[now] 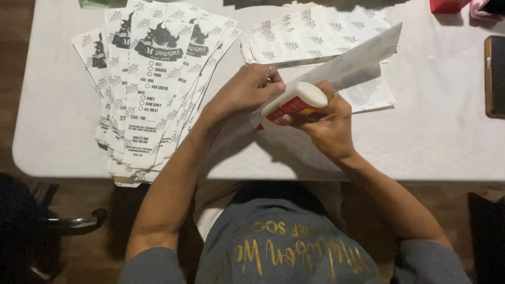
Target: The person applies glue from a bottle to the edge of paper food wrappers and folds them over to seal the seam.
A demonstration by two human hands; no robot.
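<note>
Both hands work a white plastic glue bottle with a red label (292, 102) over a half-folded white paper sheet (350, 68)

Right hand (326, 123) grips the bottle fully; left hand (247, 87), fingers curled, pinches its nozzle end. Best kept low and squeezed gently along the fold. 1 fanned stack of printed white paper bags (152, 79) lies far left, plain leaf-patterned ones (310, 34) far centre

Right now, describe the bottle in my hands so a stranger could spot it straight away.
On the white table, near its front edge between the fanned stack of printed paper bags and the plainer pile, the right hand holds a glue bottle. It alone is white plastic with a red label.
</note>
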